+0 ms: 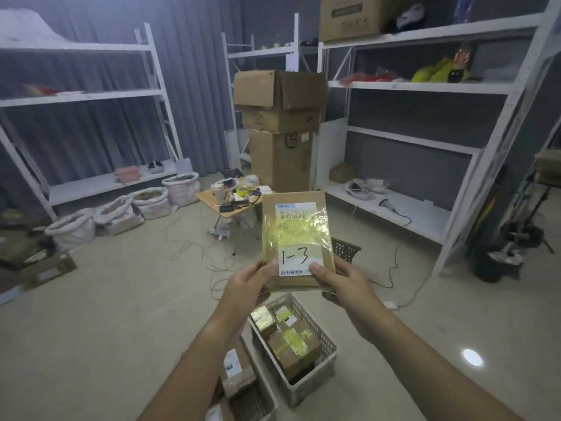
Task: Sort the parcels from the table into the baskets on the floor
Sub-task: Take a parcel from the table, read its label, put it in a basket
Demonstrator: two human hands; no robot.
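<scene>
One head-worn wide view looks forward and down, close over the floor baskets [306, 354] toward far shelving [425, 86].

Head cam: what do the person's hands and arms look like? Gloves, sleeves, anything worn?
Both are bare. The left hand and right hand have no gloves and no rings that show. Both forearms are uncovered to the frame's bottom edge: no sleeves, watch, wristband, cables or markings in view.

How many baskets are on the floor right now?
3: a white basket below the hands, a second basket at the bottom edge, a dark basket behind the held parcel. Others may be out of view.
</scene>
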